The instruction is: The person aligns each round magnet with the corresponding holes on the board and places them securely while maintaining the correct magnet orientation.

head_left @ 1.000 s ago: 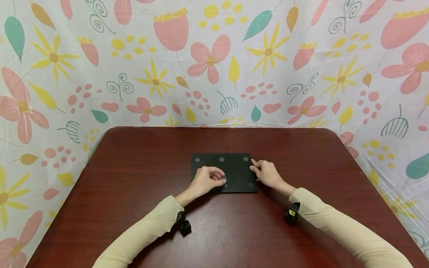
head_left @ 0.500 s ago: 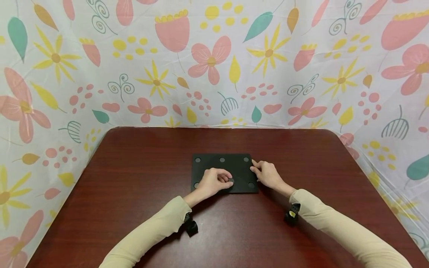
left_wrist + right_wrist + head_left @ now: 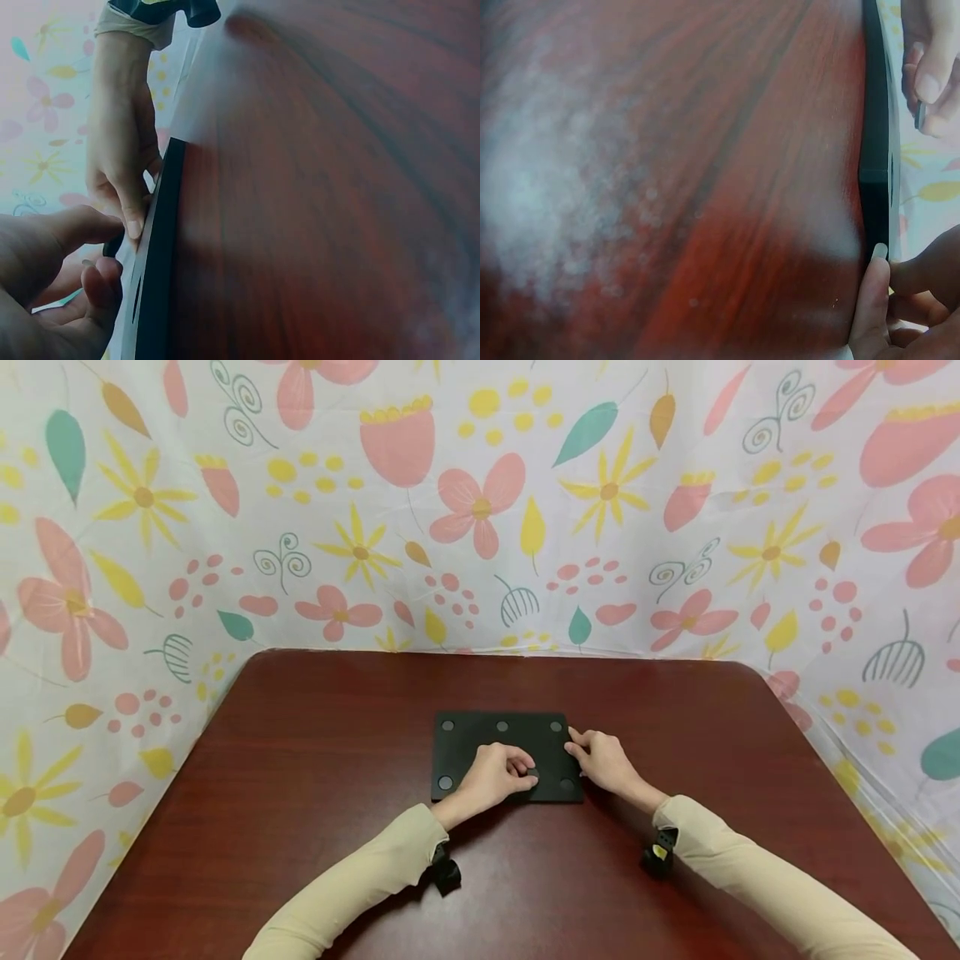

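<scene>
A flat black rectangular board (image 3: 474, 739) lies on the table. Round grey spots mark its top, and the one at the near right corner (image 3: 567, 784) looks darker than the others. My left hand (image 3: 491, 775) pinches a small dark disc (image 3: 112, 246) between thumb and fingers, just above the near right part of the board. In the right wrist view the disc (image 3: 920, 115) shows edge-on, apart from the board. My right hand (image 3: 606, 763) holds the board's right edge, thumb and fingers at the rim. The left hand covers the board's near middle.
The reddish-brown wooden table (image 3: 337, 718) extends around the board on every side. A floral cloth (image 3: 480, 602) hangs behind and along both sides of it. Black wrist cameras (image 3: 447, 870) sit below both sleeve cuffs.
My left hand has moved right over the board with the disc, uncovering the near left spot. The right hand stays at the board's right edge. The head view has tilted slightly.
</scene>
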The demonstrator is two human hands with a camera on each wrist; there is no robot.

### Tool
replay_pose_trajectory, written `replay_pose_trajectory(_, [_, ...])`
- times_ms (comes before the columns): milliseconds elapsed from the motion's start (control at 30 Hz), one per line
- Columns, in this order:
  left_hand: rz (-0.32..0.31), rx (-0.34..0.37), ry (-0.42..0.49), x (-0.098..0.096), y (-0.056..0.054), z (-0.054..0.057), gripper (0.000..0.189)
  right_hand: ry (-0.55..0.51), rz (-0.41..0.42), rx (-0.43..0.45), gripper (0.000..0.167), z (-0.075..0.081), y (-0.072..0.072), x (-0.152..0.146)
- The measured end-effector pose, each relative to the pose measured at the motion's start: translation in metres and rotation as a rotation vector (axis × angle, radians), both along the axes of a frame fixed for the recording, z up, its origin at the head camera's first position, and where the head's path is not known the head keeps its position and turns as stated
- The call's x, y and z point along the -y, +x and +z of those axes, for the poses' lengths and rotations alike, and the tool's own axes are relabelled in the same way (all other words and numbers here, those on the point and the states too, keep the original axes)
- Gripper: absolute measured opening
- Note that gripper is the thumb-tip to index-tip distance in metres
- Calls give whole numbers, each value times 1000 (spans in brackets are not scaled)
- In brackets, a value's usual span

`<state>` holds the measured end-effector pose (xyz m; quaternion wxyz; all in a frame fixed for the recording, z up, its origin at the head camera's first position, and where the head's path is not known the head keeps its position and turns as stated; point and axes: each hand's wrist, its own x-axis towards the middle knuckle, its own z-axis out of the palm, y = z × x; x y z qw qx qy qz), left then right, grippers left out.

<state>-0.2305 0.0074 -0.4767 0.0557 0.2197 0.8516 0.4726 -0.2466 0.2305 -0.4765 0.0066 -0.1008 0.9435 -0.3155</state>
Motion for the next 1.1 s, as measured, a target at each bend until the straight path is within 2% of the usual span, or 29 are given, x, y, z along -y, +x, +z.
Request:
replay_pose_trajectory(733, [-16,-53,-146,-21,-6,9,11,4,-19,9,36,-1,-1,1])
replay_pose_trajectory(933, [-21,-53,-187,-26,-9,13,11,1,-18,-2,36,-1,-3,1])
replay_pose_trajectory(1100, [-25,-25,-233,-31,-9,14,12,5,-22,0,36,-2,-3,1])
